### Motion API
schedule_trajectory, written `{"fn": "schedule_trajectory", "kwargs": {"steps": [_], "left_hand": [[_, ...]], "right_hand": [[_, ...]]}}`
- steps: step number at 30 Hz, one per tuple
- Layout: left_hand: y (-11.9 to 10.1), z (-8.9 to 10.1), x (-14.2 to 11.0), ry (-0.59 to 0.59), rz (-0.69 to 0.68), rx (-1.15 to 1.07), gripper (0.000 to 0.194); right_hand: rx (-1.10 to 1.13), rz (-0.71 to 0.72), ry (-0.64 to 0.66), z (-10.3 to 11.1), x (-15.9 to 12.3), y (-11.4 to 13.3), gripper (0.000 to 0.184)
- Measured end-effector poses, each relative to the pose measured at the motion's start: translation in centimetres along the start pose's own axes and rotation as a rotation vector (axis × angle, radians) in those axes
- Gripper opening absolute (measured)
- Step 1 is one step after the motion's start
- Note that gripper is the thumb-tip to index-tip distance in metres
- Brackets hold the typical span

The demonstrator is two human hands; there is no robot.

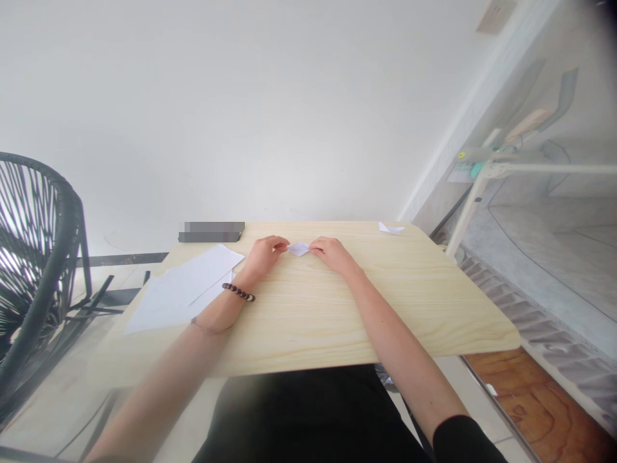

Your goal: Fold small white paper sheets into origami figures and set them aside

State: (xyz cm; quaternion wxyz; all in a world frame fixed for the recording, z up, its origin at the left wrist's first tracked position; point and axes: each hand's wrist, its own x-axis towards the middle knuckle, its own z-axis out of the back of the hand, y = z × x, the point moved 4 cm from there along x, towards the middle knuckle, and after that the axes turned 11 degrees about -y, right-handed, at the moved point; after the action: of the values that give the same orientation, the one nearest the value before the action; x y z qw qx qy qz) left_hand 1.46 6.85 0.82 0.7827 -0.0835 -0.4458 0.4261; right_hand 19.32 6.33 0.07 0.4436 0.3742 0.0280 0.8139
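A small piece of folded white paper [299, 249], diamond-shaped from here, is stretched between my two hands over the far half of the table. My left hand [264, 254] is closed in a pinch at its left corner, with a dark beaded bracelet on that wrist. At the right corner, the fingers of my right hand [332, 252] are pinched together on the same paper. White paper sheets [178, 286] lie overlapping beside my left forearm. Another folded white paper piece [391, 228] stands near the table's far right corner.
The pale wooden table [308, 321] has its far edge near a white wall. A dark flat object [211, 232], partly blurred, lies at the back left. To the left is a dark corded chair [53, 257]; a white metal frame [475, 206] stands on the right.
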Motion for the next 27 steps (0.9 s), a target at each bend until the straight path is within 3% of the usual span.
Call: {"fn": "schedule_trajectory", "kwargs": {"steps": [10,17,27], "left_hand": [[-0.25,-0.09,-0.18,0.041,-0.037,0.112,0.025],[0.38,-0.35,-0.32,0.048,0.02,0.125,0.021],[-0.19,-0.32,-0.18,0.079,-0.086,0.051,0.023]], "right_hand": [[0.058,-0.053,-0.04,0.34,-0.09,0.3,0.018],[0.047,-0.04,-0.031,0.31,0.02,0.41,0.018],[0.046,-0.009,-0.021,0.08,0.07,1.01,0.019]]}}
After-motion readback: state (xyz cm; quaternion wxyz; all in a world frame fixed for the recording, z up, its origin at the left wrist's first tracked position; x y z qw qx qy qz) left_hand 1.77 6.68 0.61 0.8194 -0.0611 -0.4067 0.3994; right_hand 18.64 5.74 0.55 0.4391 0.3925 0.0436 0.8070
